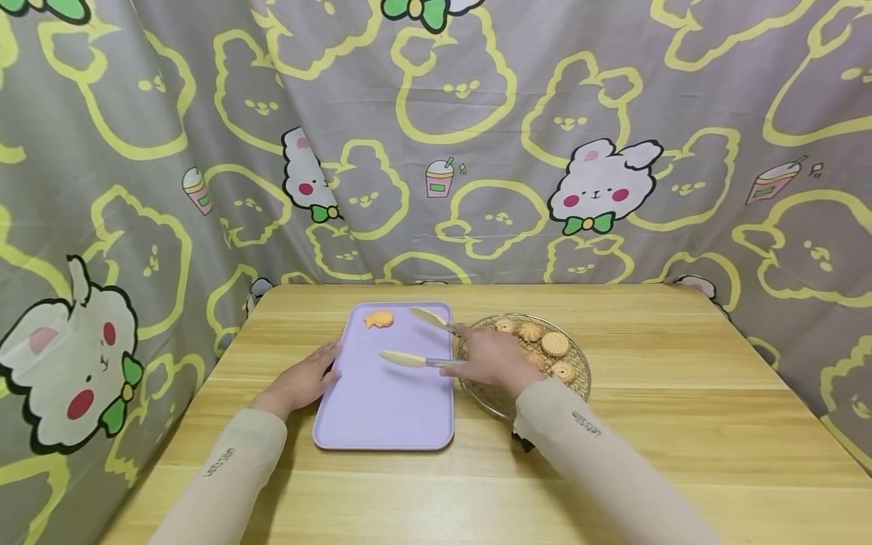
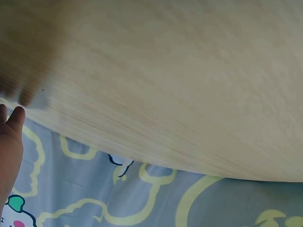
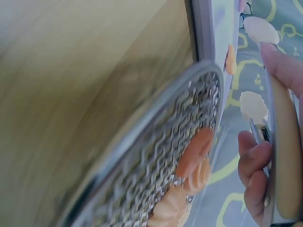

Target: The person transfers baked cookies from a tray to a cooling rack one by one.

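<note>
My right hand [image 1: 496,356] grips a pair of tongs [image 1: 407,359] with pale, rounded tips and metal arms. The tips are spread apart over the upper part of a purple tray [image 1: 381,416], with nothing between them. On that tray, near its far edge, lies an orange fish-shaped cookie [image 1: 379,319]. My left hand [image 1: 304,381] rests against the tray's left edge, its fingers extended. In the right wrist view, fingers and thumb wrap the tongs' beige handle [image 3: 288,142]. Only part of the left hand [image 2: 10,142] appears in the left wrist view.
Right of the tray stands a round wire rack [image 1: 575,378] with several cookies [image 1: 555,344], partly hidden by my right hand and sleeve. A small dark piece [image 1: 523,442] shows at its near side. Behind the wooden table [image 1: 654,454] hangs a patterned grey curtain [image 1: 490,242].
</note>
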Available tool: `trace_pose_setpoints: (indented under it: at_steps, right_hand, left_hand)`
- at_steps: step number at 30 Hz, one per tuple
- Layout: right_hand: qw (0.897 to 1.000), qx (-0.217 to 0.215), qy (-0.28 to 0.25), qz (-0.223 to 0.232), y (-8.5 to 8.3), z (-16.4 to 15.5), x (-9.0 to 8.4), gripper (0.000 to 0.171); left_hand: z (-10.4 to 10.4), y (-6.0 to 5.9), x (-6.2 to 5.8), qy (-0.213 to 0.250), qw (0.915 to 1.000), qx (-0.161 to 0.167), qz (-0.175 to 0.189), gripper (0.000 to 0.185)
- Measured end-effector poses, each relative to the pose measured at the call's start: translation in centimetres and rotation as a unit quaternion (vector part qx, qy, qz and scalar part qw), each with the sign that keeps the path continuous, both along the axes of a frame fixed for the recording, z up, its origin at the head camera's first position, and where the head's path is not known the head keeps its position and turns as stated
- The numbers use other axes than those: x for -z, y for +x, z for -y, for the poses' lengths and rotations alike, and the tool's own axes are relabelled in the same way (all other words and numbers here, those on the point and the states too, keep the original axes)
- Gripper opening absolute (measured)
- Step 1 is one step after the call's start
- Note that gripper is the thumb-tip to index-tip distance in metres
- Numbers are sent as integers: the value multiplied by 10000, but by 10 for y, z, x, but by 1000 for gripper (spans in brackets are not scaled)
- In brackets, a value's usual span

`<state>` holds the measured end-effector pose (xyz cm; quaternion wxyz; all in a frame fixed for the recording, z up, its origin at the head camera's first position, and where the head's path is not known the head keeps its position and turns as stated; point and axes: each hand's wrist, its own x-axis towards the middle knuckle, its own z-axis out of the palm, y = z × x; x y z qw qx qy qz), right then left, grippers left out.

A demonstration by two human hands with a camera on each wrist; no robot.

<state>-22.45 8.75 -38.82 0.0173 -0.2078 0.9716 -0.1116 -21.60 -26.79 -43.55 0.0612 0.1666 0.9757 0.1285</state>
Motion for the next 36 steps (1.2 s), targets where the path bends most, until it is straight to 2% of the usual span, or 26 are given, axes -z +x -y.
trace_pose_setpoints:
  at_steps: [8, 16, 28, 36]
  right_hand:
    - [9998, 50, 162, 133, -8, 17, 5, 91]
    - [9980, 367, 324, 400, -11, 31, 6, 90]
    - [9967, 551, 479, 364, -17, 46, 12, 79]
    - [9967, 589, 386, 392, -19, 57, 9, 75]
  left_hand:
    - [-1, 0, -1, 12, 10000, -42, 47, 59]
    - [-2, 0, 0, -18, 10000, -38, 63, 59]
    - [-2, 0, -1, -5, 10000, -45, 79, 59]
    - [-2, 0, -2, 8, 9999, -62, 94, 59]
